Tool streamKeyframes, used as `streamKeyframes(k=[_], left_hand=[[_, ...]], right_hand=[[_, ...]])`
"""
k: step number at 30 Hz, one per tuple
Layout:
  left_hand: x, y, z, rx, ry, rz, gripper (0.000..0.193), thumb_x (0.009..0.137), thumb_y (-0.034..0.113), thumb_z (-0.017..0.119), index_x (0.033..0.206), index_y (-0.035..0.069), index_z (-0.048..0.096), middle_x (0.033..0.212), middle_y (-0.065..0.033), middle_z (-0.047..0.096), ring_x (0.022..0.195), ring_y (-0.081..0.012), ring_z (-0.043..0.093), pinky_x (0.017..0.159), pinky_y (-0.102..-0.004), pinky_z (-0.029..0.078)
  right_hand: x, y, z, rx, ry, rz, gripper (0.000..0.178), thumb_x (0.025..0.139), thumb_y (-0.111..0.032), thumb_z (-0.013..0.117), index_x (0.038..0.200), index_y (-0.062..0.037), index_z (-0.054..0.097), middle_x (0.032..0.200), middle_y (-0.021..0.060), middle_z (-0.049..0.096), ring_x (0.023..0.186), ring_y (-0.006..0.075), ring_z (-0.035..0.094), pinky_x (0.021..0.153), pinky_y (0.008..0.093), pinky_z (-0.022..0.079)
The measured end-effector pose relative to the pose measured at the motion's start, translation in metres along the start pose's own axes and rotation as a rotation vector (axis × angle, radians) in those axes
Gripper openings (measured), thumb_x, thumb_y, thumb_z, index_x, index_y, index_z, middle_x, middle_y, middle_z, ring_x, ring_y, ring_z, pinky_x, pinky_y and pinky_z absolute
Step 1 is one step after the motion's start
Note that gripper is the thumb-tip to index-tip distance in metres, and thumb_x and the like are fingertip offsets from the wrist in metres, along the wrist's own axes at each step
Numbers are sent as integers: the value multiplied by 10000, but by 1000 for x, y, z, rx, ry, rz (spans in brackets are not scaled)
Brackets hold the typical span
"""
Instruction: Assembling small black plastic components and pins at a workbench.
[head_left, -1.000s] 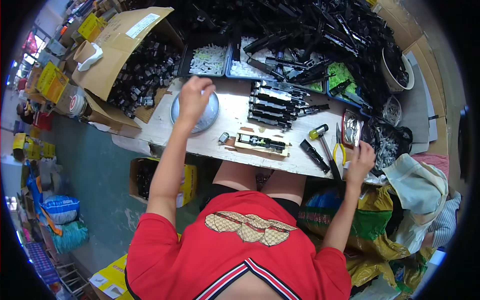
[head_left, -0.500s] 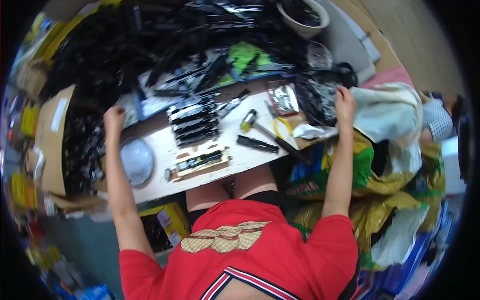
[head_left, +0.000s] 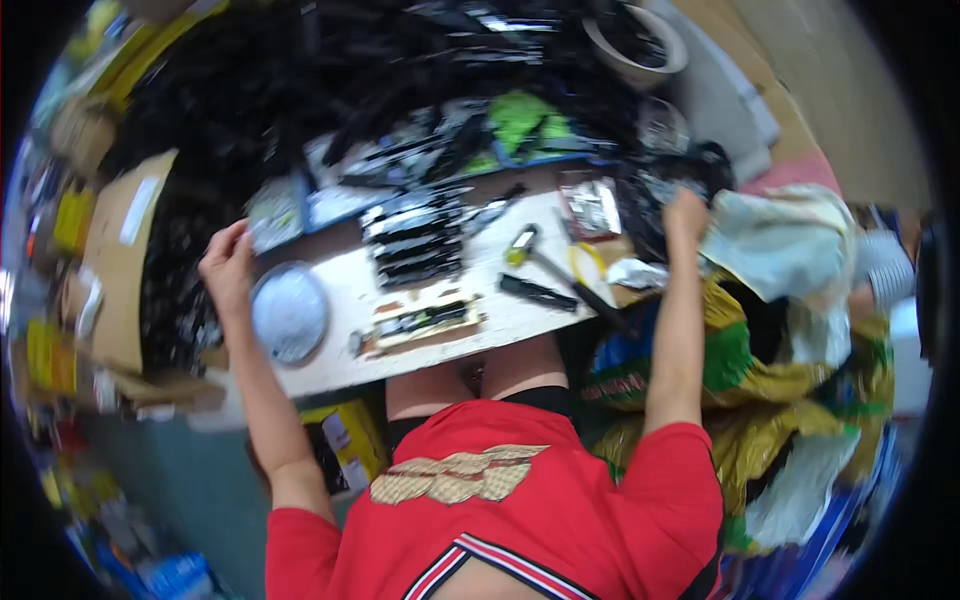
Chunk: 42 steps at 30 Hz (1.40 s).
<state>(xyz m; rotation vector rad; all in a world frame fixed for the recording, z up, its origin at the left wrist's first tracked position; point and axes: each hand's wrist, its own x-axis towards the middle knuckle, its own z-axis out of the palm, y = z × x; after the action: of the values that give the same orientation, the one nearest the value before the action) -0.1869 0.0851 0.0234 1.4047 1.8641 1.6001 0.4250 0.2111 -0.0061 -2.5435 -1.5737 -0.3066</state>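
Observation:
My left hand (head_left: 229, 262) is raised beside the cardboard box of dark parts. Its thumb and fingers are pressed together; whether something small is between them cannot be made out. Close by lies a round, pale dish (head_left: 290, 313). My right hand (head_left: 685, 217) reaches to the black plastic bag (head_left: 719, 170) at the table's right, its fingers blurred and partly hidden there. Between the hands, a row of black strip-shaped parts (head_left: 415, 240) lies on the white table (head_left: 350, 350). A pale fixture (head_left: 428, 322) with a dark part in it sits near the front edge.
A hammer (head_left: 570, 275), a black bar-shaped part (head_left: 538, 292) and yellow-handled pliers (head_left: 588, 264) lie right of centre. Black parts (head_left: 250, 110) are heaped at the back. A cardboard box (head_left: 120, 265) flanks the left; a pale cloth (head_left: 785, 240) hangs at the right.
The whole view has shifted, with the table sliding to the right. My right hand has moved leftward over the black bag. My left hand has drawn slightly away from the dish.

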Motion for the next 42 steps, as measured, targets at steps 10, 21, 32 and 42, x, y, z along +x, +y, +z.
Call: streamKeyframes(k=[10,21,32,42], left_hand=[[-124,-4,-34,290,9,-78,98,719,-4,630,814,-23,646,703,-84,575,635,-167,568,570,-262,429],[-131,-19,-4,611,50,268,94,688,-20,628,781,-9,628,731,-127,573,673,-284,575,594,-325,449],[-133,15,-5,32,124,-112,139,755,7,633,892,0,652,706,-41,596,599,-113,568,520,-230,440],[-136,59,48,-706,-235,-526,149,797,48,636,923,-30,645,711,-48,615,573,-81,566,464,-193,450]], right_hand=[[2,37,3,520,337,-430,238,861,-186,540,1073,-105,611,963,101,602,867,257,586,762,330,450],[-88,-79,-48,719,-32,-607,302,867,-27,476,1158,-63,547,1040,125,591,914,243,572,814,269,420],[-201,-149,-64,1108,-398,-925,174,810,-35,589,982,-7,604,825,104,617,736,197,592,654,285,457],[-242,-197,-90,1083,-301,-1292,180,773,-95,638,943,-40,609,776,71,596,679,217,544,611,310,356]])
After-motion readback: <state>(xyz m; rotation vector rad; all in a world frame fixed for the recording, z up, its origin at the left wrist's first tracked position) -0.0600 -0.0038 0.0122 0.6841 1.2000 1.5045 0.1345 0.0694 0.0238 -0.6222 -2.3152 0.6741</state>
